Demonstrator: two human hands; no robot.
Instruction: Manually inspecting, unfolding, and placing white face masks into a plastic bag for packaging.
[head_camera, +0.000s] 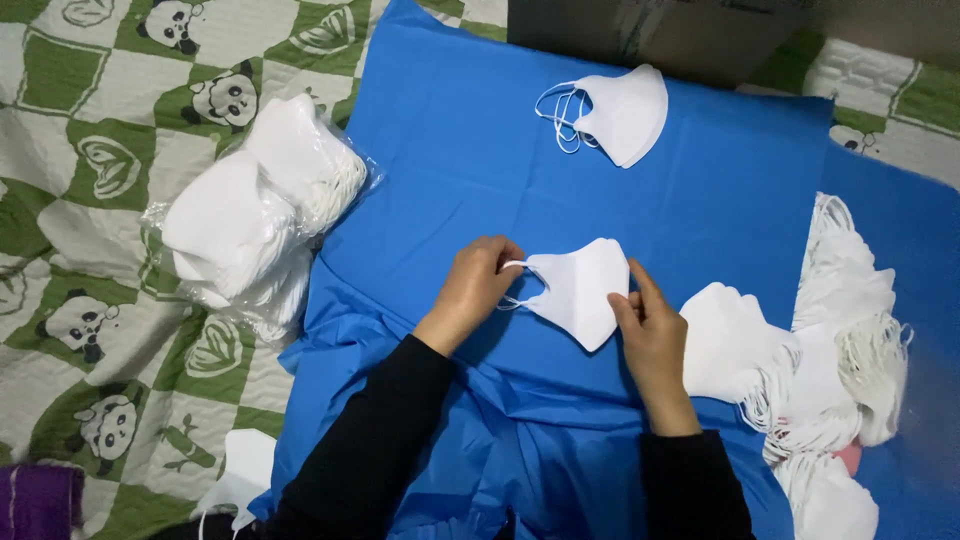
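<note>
- We see a smooth blue plastic sheet (480, 150) spread over a quilted green-and-white blanket (90, 180) printed with pandas.
- At the centre lies a white face mask (583, 290), folded flat, soft and matte, with a curved outline and thin elastic loops at its 9 o'clock edge.
- Our left hand (470, 285) pinches those loops; our right hand (650, 335) grips the mask's 3 o'clock edge.
- At 12 o'clock sits a small neat stack of masks (620, 115).
- At 4 o'clock a loose heap of masks (820, 350) sprawls, loops tangled.
- At 9 o'clock a crinkled clear bag of masks (255, 215) rests on the blanket.
</note>
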